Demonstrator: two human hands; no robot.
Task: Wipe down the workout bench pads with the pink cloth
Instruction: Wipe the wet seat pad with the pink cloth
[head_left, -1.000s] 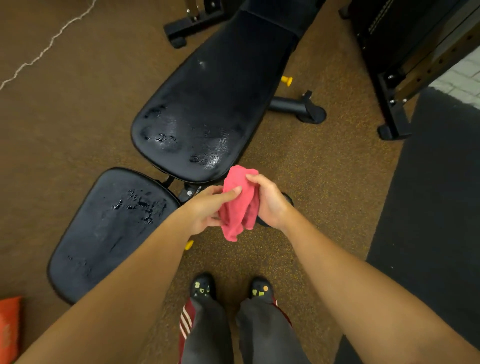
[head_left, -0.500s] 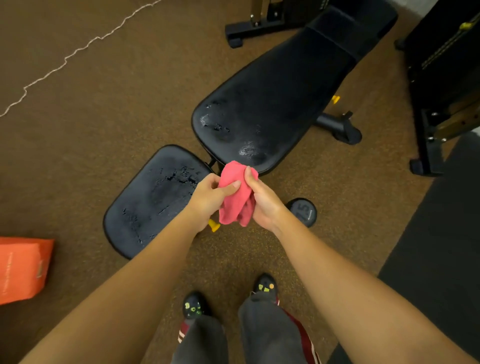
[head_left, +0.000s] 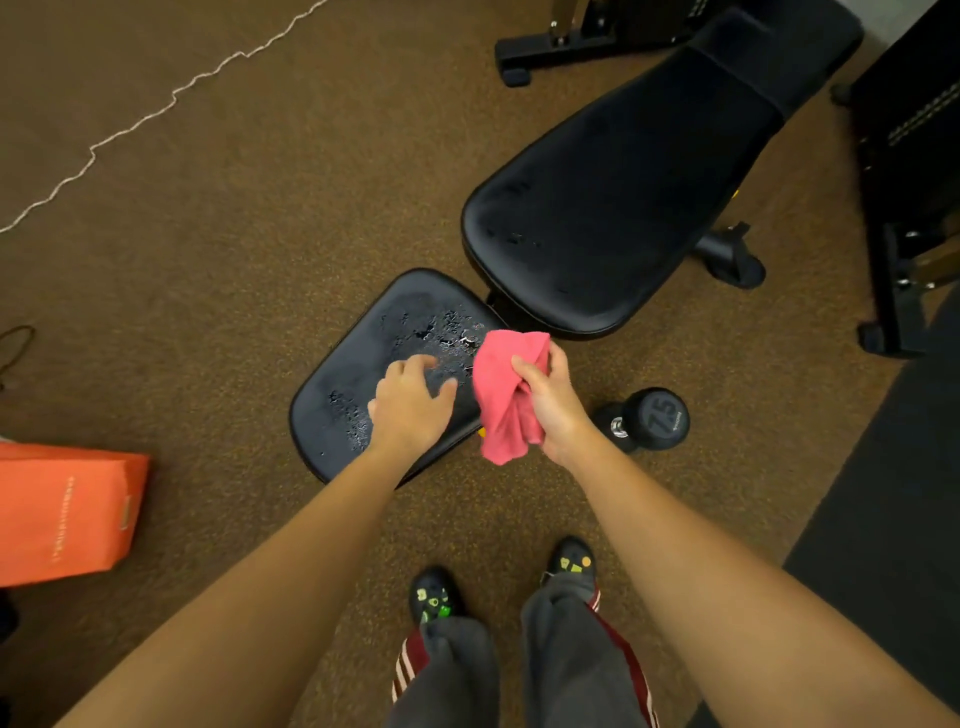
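- One hand has let go: the left hand (head_left: 410, 402), which pinched the pink cloth (head_left: 506, 395) with the right half a second ago, now hangs with fingers spread over the seat pad (head_left: 358, 374), near its right edge; touching or hovering, I cannot tell.
- The cloth is bunched in the closed right hand (head_left: 550, 402) alone, just off the seat pad's right edge, not yet on vinyl.
- That likely means a one-handed wipe is about to start; droplets lie across the seat pad, fewer on the back pad (head_left: 597, 218).
- Writing, left to right: the orange bag (head_left: 62, 512) carries print too small to read; the dumbbell (head_left: 652, 421) end reads "7.5".
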